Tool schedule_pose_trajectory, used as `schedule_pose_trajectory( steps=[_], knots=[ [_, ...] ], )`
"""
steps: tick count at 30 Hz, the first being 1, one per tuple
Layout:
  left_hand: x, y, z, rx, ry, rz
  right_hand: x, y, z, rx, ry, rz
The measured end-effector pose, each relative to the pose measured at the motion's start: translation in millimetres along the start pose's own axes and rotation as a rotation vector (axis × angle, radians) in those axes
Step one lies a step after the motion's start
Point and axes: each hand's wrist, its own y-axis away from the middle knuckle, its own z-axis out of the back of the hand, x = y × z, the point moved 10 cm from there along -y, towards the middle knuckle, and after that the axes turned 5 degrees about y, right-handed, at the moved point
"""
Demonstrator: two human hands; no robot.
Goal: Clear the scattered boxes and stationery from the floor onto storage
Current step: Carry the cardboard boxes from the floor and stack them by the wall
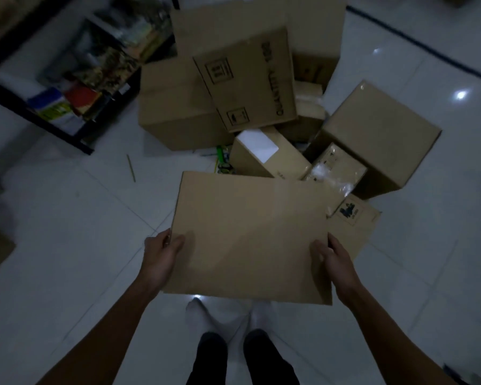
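My left hand (161, 257) grips the box (250, 234) at its 8 o'clock corner, thumb on the top face and fingers curled under the edge. My right hand (335, 262) takes the opposite side at 4 o'clock, thumb on top and fingers wrapped over the right edge. Both hands are clamped on it, and the box sits between them above my feet, clear of the floor (67, 223) as far as I can judge.

I read the box as plain stiff cardboard, shut, with a smooth and slightly slick top. Its weight I cannot tell, though it rides level with only edge grips, so I guess it is light or modest. A large flat panel like this can flex, so I would keep hold low at the two side edges near the corners and not press the middle.

At 1 o'clock a smaller box (353, 218) lies just beside and partly under its right edge. Beyond, from 12 to 2 o'clock, more cartons are piled (247, 87). Green stationery (224, 162) lies at 12 o'clock, a pencil (131, 168) at 10, and the shelf (75, 79) at 10 to 11, well apart.
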Motion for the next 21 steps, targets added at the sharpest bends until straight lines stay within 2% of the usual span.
schedule_pose_trajectory(
  steps=[5,8,10,14,17,21],
  knots=[
    [-46.7,73.1,55.9,0.060,0.212,-0.032,91.0,76.9,14.5,0.045,-0.046,0.155],
    [-64.9,116.1,87.5,0.111,0.426,-0.015,136.9,118.5,15.6,0.109,-0.086,0.174],
    [-84.4,141.9,110.7,0.129,0.500,-0.062,162.0,140.5,12.3,0.167,-0.075,0.196],
    [-113.6,179.0,165.3,0.054,0.606,-0.109,215.8,181.8,-11.5,0.294,-0.020,0.279],
    [-129.1,202.6,212.1,-0.006,0.667,-0.144,251.8,203.7,-33.8,0.305,-0.002,0.351],
    [-126.7,221.2,276.2,0.010,0.779,-0.174,294.9,242.6,-75.6,0.394,-0.020,0.456]
  ],
)
